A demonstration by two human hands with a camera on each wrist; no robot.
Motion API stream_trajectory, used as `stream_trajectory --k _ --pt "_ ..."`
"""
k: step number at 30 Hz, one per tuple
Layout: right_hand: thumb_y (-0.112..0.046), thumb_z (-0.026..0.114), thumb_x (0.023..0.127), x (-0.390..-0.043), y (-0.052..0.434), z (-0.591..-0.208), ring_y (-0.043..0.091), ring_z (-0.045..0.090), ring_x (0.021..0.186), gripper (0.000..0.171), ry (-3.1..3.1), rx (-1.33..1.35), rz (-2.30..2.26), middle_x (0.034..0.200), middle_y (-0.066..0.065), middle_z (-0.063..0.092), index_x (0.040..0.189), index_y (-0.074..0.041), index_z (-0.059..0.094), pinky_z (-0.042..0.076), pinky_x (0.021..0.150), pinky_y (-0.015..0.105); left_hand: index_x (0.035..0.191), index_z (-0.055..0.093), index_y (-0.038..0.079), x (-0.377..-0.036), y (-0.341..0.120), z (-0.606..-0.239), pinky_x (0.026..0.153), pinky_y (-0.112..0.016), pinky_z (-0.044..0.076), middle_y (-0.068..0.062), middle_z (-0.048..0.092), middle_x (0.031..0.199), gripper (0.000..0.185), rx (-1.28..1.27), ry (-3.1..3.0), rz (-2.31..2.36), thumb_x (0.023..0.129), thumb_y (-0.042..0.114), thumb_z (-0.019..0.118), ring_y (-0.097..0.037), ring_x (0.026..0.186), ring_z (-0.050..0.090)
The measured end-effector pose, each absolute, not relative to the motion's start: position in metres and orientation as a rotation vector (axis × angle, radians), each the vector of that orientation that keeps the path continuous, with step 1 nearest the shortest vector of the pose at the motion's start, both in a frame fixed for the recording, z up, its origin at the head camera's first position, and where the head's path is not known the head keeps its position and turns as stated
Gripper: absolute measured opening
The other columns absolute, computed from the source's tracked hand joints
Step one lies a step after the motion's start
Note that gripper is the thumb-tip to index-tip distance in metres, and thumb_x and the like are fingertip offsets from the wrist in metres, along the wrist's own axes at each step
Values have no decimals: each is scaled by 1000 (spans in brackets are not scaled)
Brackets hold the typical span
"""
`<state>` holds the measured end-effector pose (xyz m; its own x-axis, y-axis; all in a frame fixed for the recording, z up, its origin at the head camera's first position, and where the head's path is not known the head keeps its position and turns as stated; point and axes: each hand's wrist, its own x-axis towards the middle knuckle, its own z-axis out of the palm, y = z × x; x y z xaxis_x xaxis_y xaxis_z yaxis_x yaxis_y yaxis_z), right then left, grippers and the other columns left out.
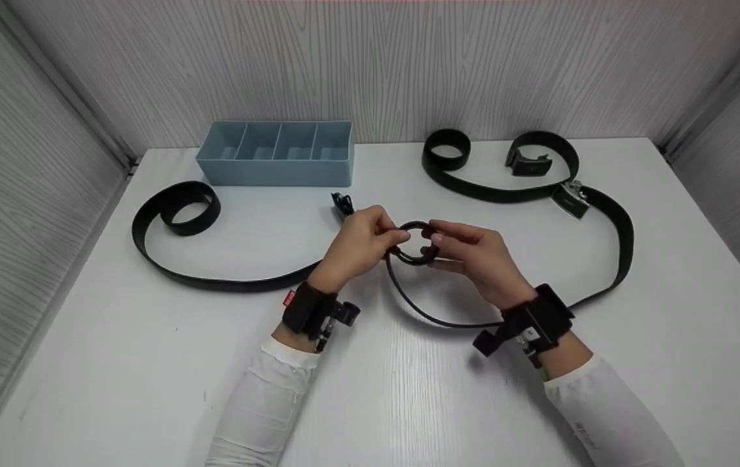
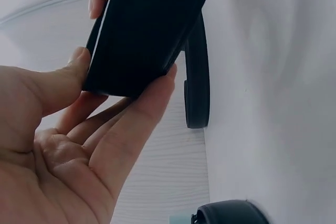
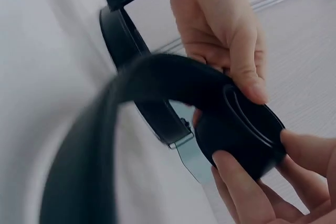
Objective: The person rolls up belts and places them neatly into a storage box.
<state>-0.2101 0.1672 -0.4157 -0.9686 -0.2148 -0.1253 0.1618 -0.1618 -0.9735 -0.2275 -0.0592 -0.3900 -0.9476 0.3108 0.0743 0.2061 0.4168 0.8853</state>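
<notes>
A black belt [image 1: 438, 322] is partly wound into a coil, held up off the table between both hands. My left hand [image 1: 358, 245] pinches the coil's left side between thumb and fingers. On the opposite side, the thumb and fingers of my right hand [image 1: 488, 261] grip the same coil. The coil looks broad and dark in the left wrist view, and the right wrist view shows its wound layers [image 3: 247, 116] edge-on. Its free strap curves under the right wrist and round to a metal buckle [image 1: 571, 199] on the right.
A second belt [image 1: 233, 284] lies at left, coiled at one end, its buckle [image 1: 342, 203] just beyond my left hand. A third belt [image 1: 486, 192] lies at back right. The blue divided tray [image 1: 275, 174] stands against the back wall [image 1: 382, 71].
</notes>
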Motion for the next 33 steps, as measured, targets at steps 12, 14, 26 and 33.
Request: stream_trajectory --k 12,14,26,33 --pt "-8 72 98 -209 169 -409 23 72 103 39 2065 -211 -1944 131 20 68 135 2 66 61 86 40 96 64 7 -227 -64 -386 60 -27 51 -6 71 86 19 541 2503 1370 99 23 75 -22 70 64" --pt "-8 72 99 -208 168 -411 22 72 101 40 2042 -175 -2011 130 20 68 137 3 65 60 86 41 99 63 7 -227 -62 -388 63 -29 55 -8 73 93 20 497 2490 1432 100 24 74 -26 78 68" --pt "-4 68 101 -206 162 -414 21 73 104 43 1861 -12 -2264 130 15 69 143 2 59 58 91 38 97 63 4 -229 -58 -391 67 -32 60 -8 69 89 19 414 2455 1668 99 19 74 -39 91 70" --pt "-7 74 97 -208 168 -411 24 74 100 39 1999 -158 -2076 126 18 71 134 1 67 60 88 42 90 65 6 -229 -64 -387 56 -25 48 -3 69 77 17 526 2508 1528 99 18 75 -19 63 61"
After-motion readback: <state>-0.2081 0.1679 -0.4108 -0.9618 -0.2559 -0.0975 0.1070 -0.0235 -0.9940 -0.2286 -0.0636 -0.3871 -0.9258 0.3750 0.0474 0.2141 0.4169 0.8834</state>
